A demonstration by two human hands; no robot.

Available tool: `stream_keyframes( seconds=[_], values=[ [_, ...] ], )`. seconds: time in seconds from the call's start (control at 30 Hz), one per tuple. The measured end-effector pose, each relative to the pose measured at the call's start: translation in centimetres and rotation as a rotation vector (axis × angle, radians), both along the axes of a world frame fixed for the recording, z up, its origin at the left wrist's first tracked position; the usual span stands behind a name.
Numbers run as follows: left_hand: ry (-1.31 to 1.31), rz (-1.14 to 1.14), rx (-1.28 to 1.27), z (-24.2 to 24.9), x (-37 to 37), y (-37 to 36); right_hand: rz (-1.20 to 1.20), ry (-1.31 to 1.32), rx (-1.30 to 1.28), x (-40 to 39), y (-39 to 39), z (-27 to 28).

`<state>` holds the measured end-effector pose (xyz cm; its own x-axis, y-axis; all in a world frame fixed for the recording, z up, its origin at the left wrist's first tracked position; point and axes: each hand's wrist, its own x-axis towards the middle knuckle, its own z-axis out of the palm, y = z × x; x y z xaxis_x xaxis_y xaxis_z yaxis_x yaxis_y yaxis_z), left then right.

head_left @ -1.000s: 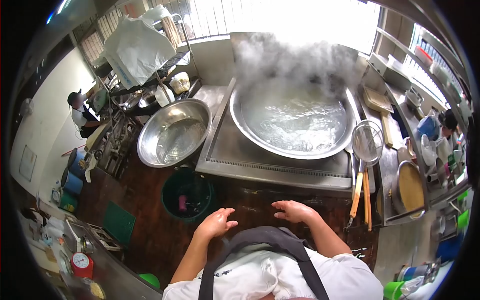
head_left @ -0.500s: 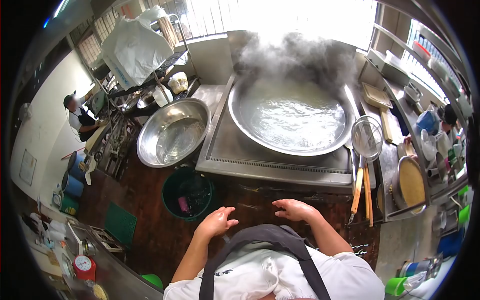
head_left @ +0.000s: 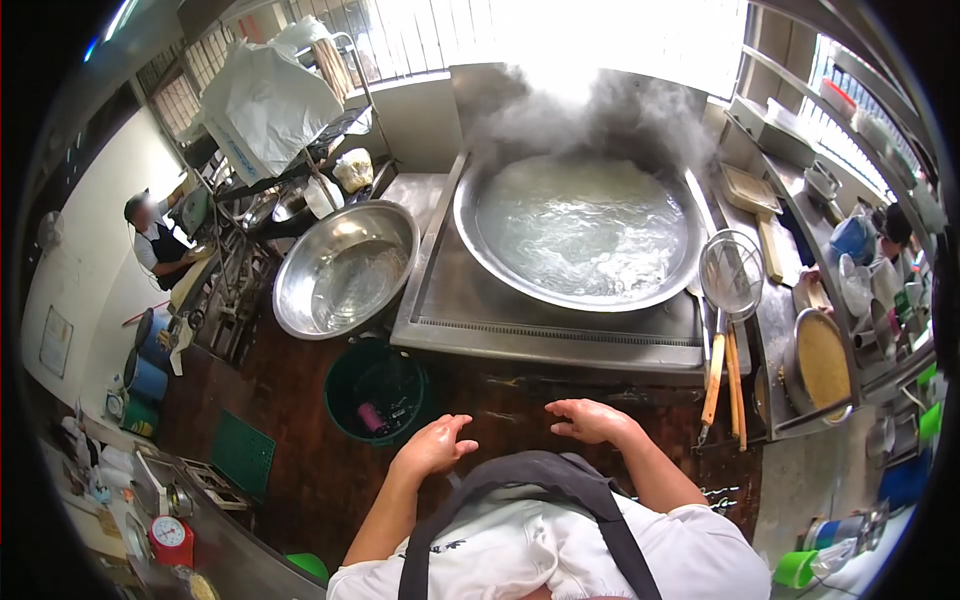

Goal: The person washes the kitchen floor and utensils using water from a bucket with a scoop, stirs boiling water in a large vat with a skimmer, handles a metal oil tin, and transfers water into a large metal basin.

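Observation:
My left hand [head_left: 436, 443] is held out before my apron, empty, with the thumb apart from the fingers. Across from it, my right hand [head_left: 588, 420] is likewise open and holds nothing. Both touch nothing; a gap lies between them. Beyond them a wide metal pan of bubbling water [head_left: 585, 230] steams on the steel stove [head_left: 560, 340]. Nearest my left hand is a dark green bucket [head_left: 340, 400] on the floor with a pink object [head_left: 372, 417] in it. A large steel basin [head_left: 300, 290] sits tilted above the bucket.
Right of the pan, a wire strainer [head_left: 732, 275] with a wooden handle leans at the stove's corner. A round tray of yellowish stuff [head_left: 822, 362] stands on the right counter. At far left a person [head_left: 162, 240] works at a bench. A red scale [head_left: 171, 540] stands lower left.
My hands keep nearly the same pose. The water's surface pattern and the steam have shifted, and the pink object in the bucket has moved slightly.

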<state>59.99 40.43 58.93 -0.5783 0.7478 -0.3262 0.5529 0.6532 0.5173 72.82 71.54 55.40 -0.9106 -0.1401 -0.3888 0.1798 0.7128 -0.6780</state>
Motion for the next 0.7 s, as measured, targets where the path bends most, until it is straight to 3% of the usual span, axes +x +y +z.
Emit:
stream_keyframes(
  seconds=[0.33,0.53,0.7],
  values=[
    [-0.006,-0.008,-0.013,-0.2,0.1,0.1,-0.042,-0.034,-0.015,0.2,0.0,0.9],
    [-0.024,0.001,-0.017,0.2,0.2,0.3,-0.006,0.083,0.011,0.2,0.3,-0.9],
    [-0.011,-0.003,-0.003,0.0,0.3,0.3,-0.011,-0.007,0.01,0.1,0.0,0.9]
  ],
)
